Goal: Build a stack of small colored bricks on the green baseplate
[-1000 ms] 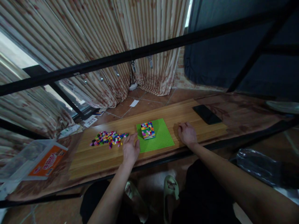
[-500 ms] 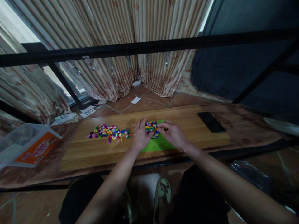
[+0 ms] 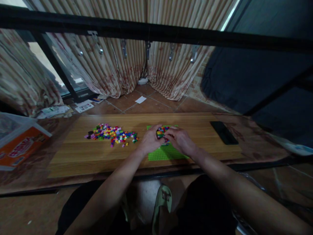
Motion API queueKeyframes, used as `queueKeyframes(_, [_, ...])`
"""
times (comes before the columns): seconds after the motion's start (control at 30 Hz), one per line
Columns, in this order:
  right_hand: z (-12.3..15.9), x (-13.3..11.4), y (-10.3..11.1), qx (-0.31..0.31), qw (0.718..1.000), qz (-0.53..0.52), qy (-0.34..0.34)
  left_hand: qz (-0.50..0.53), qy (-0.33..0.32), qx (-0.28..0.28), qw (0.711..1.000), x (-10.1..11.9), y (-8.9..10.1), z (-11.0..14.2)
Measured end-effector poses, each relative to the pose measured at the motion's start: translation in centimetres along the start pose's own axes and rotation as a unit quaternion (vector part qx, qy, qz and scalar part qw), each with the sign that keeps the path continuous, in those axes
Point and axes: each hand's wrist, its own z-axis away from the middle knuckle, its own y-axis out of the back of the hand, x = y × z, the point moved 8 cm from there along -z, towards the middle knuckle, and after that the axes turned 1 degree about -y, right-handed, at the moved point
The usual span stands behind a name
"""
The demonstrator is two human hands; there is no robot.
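A green studded baseplate [image 3: 164, 154] lies on the wooden board, partly covered by both my hands. On it stands a small build of multicoloured toy bricks [image 3: 161, 131], its lower part largely hidden by my fingers. Curved around the build's left side is my left hand [image 3: 152, 140], with the thumb along the near edge. My right hand [image 3: 181, 139] is at the build's right side, its thumb and fingertips pinched together against the bricks. Whatever is between those fingertips is too small to make out.
Left of the plate, loose coloured bricks [image 3: 114, 133] lie in a spread pile on the wooden board [image 3: 97, 160]. A black phone [image 3: 224, 133] rests at the right end. A clear tub with an orange label [image 3: 21, 148] stands far left. A black rail [image 3: 156, 31] crosses above.
The view has shifted, bringing the rail lower across the picture. My right hand has moved inward over the bricks, closer to my left hand, which stays around the build.
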Motion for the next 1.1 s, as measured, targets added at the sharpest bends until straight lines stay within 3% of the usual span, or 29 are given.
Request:
queueKeyframes(0.37, [0.8, 1.1, -0.1, 0.098, 0.983, -0.148, -0.037, -0.006, -0.023, 0.018, 1.000, 0.5, 0.1, 0.1])
queueKeyframes(0.57, [1.2, 4.4, 1.5, 0.205, 0.910, -0.331, -0.142, -0.014, -0.014, 0.004, 1.000, 0.5, 0.1, 0.2])
queueKeyframes(0.73, [3.1, 6.7, 0.4, 0.196, 0.889, -0.363, -0.201, -0.010, -0.008, 0.013, 1.000, 0.3, 0.1, 0.3])
queueKeyframes(0.9, [4.1, 6.8, -1.7, 0.173, 0.878, -0.385, -0.224, -0.001, -0.010, 0.016, 1.000, -0.1, 0.0, 0.3])
queueKeyframes(1.1, [3.5, 7.0, -2.0, 0.160, 0.871, -0.390, -0.253, 0.003, -0.010, 0.014, 1.000, 0.0, -0.1, 0.3])
